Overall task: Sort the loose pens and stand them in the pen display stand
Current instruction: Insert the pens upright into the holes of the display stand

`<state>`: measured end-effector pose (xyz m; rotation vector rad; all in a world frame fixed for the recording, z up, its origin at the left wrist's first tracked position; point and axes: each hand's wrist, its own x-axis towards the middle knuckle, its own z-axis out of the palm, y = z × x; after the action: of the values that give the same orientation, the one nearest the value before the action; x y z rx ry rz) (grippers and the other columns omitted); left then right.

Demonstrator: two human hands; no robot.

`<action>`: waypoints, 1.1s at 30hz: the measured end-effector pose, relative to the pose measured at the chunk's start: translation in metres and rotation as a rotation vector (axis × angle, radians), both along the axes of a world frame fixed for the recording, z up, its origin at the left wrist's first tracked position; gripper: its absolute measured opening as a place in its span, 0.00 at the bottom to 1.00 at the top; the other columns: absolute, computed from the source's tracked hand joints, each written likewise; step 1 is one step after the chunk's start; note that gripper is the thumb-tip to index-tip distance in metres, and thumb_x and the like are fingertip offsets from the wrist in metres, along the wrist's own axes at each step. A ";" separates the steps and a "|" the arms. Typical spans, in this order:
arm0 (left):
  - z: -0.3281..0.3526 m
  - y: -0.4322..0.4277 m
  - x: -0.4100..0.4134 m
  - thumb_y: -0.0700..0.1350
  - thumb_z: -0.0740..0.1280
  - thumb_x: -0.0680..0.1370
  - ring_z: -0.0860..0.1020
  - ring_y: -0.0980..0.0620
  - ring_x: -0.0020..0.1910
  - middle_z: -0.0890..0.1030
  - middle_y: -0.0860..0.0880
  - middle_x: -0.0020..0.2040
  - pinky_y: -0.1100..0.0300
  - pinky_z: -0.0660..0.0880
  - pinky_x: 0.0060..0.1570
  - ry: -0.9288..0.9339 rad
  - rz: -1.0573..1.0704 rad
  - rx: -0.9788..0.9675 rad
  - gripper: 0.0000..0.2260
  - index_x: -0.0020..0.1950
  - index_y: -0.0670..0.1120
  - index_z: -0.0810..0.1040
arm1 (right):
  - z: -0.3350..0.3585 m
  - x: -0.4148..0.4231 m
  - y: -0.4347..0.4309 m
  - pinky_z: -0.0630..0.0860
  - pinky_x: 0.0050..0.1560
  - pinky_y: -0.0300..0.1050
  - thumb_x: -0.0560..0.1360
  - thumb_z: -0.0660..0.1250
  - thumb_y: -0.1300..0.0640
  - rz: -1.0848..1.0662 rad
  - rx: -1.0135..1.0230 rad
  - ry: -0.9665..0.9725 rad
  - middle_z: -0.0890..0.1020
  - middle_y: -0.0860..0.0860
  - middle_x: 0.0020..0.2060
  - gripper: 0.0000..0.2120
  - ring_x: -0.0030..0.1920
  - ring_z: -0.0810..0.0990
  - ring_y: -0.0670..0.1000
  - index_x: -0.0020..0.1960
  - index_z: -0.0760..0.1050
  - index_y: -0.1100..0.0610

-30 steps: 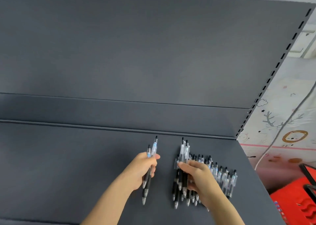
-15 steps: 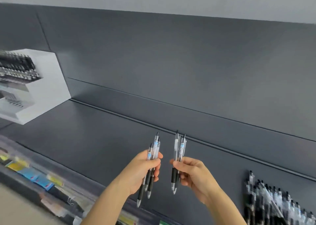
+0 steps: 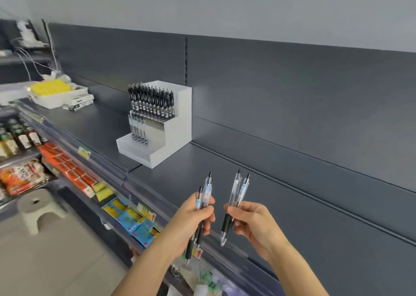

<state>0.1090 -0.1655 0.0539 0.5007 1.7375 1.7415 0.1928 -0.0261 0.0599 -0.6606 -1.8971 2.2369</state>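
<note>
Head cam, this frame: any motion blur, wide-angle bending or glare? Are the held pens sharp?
Head view: stool and lower-shelf goods smeared by motion; shelf lines bow slightly, wide-angle; light even, no glare; pens in the left hand and right hand fairly sharp, label print unreadable; pen display stand a little soft.

Bare shelf point(image 3: 184, 174) surface runs from the left hand point(image 3: 191, 217) and right hand point(image 3: 254, 221), each gripping loose pens point(image 3: 234, 189), to the pen display stand point(image 3: 177, 124): open path. Upper tier: packed row of pens point(image 3: 150, 102). Next tier down: few pens point(image 3: 137, 126) at left end, remainder open. Back panel point(image 3: 270, 88) rises directly behind. White tray point(image 3: 51, 103) well left.
</note>
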 end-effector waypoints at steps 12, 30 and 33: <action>-0.009 -0.040 -0.139 0.35 0.64 0.77 0.69 0.54 0.26 0.75 0.50 0.28 0.60 0.67 0.28 -0.063 0.116 0.022 0.03 0.48 0.41 0.75 | -0.007 -0.153 -0.049 0.68 0.30 0.38 0.72 0.68 0.68 0.127 0.098 0.016 0.78 0.49 0.27 0.04 0.26 0.70 0.46 0.40 0.75 0.62; -0.021 -0.081 -0.331 0.34 0.68 0.74 0.66 0.52 0.25 0.69 0.47 0.26 0.60 0.65 0.28 -0.141 0.351 -0.004 0.01 0.44 0.38 0.77 | -0.009 -0.334 -0.067 0.67 0.25 0.37 0.77 0.64 0.60 0.049 0.139 -0.004 0.79 0.52 0.32 0.07 0.24 0.70 0.45 0.43 0.79 0.59; -0.026 -0.092 -0.355 0.34 0.69 0.73 0.66 0.52 0.26 0.69 0.47 0.27 0.60 0.66 0.29 -0.119 0.337 -0.008 0.03 0.46 0.37 0.78 | -0.014 -0.356 -0.077 0.68 0.27 0.36 0.78 0.61 0.64 0.022 0.177 -0.022 0.78 0.52 0.34 0.06 0.26 0.70 0.46 0.48 0.77 0.59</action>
<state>-0.2457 -0.2574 0.0282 0.0988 1.8214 1.9471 -0.1629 -0.1032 0.0457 -0.6421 -2.0918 2.0501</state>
